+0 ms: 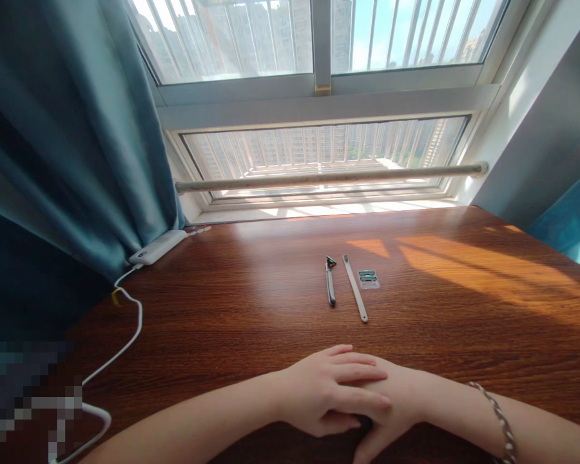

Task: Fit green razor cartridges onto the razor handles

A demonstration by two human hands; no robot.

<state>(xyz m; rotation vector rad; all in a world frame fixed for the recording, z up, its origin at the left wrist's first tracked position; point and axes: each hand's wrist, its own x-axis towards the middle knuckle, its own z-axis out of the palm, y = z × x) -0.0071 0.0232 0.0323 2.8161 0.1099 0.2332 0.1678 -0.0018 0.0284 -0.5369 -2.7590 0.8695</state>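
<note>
My left hand (319,390) lies across the back of my right hand (396,390), its fingers stretched out and spread. Most of the right hand's fingers are hidden under it; the right thumb points down and apart, and I see nothing held there. Beyond both hands, untouched on the table, is a razor (330,283) with a dark head at its far end. Beside it lies a pale toothbrush (356,290) with dark bristles. To the right of that rests a small clear pack (368,279) holding green-and-dark razor cartridges.
The brown wooden table (251,303) reaches to a barred window (319,154). A white power strip (159,248) with a white cable (140,316) sits by the blue curtain (91,129) at left. A braided bracelet (500,415) circles my right forearm.
</note>
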